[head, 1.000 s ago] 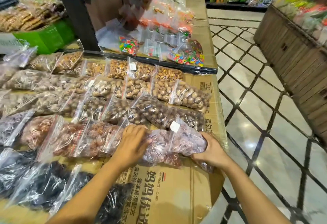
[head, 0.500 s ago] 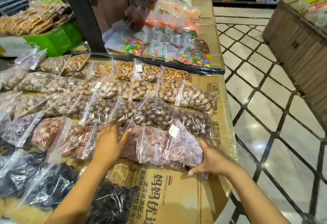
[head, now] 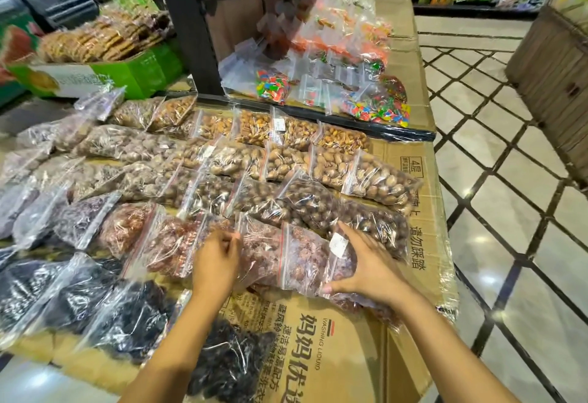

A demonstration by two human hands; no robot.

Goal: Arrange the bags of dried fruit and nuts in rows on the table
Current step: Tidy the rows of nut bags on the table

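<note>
Bags of dried fruit and nuts point(head: 241, 160) cover the cardboard-topped table point(head: 334, 355) in slanting rows, and we go across from the left. Far left at the near edge are the dark fruit bags point(head: 63, 291), almost black and overlapping one another. Just behind them sit the purplish bags point(head: 79, 221), then the row turns to the reddish bags point(head: 165, 243), each leaning on its neighbour.

Now the left hand point(head: 216, 259): it's down on that reddish row, back of the hand up, fingers curled in at the top edge of a bag. The fingertips are hidden, so I can't tell whether they pinch the plastic or only rest on it.

Next along is the labelled bag point(head: 305, 259), at the right end of the reddish row near the table's front right corner, with a white label point(head: 338, 245) on it. And the right hand point(head: 372, 269) has it: thumb tucked under the near edge, fingers spread over the far side, gripping the bag's right end.

Behind the hands runs a row of dark brown nuts point(head: 318, 205), then paler nuts point(head: 378, 180), then the golden back row point(head: 254, 125). Further back lie bags of bright candy point(head: 375, 110). Off to the right, tiled floor point(head: 509, 211).
</note>
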